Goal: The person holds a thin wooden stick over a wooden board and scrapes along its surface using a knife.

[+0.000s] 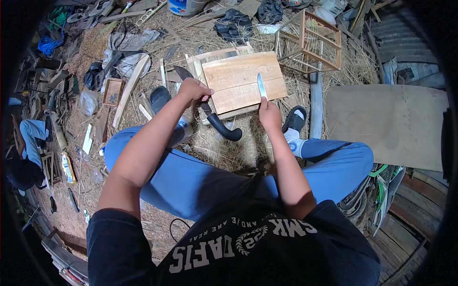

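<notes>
My left hand (194,90) is closed around the middle part of a machete (224,127) with a curved black handle. The handle points down toward me, and the dark far end shows beyond my fist. Beside that hand lies a pale wooden board (238,74) with a seam across it, raised on a wooden base (214,55). My right hand (270,116) grips a knife (261,86) by its handle at the board's near right edge. Its shiny blade points away from me over the board. I cannot tell whether the blade touches the wood.
A small wooden frame (312,43) stands right of the board. A flat brown sheet (386,124) lies farther right. Straw, wood scraps and a small wooden box (113,92) cover the ground at left. Another person's leg (33,138) shows at the far left. A bucket (185,6) stands at the back.
</notes>
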Demonstrator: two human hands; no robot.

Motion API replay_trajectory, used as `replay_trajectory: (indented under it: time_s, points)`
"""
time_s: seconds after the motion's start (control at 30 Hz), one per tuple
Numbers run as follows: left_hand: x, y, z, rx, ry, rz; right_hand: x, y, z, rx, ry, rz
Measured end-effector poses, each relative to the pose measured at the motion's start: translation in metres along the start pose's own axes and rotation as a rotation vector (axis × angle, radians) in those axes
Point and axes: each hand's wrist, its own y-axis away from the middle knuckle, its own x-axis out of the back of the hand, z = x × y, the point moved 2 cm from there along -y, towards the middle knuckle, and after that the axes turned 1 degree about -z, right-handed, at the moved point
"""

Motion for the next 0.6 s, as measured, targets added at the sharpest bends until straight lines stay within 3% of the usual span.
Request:
replay_trajectory:
  time_s: [0.57,0.6]
  points:
    - [-0.004,-0.004,-0.009,-0.019,0.051,0.046,-0.010,-0.004,0.006,-0.021,0.016,0.043]
    - [-0.005,-0.004,-0.008,-0.022,0.055,0.045,-0.020,0.005,0.004,0.048,0.046,0.012]
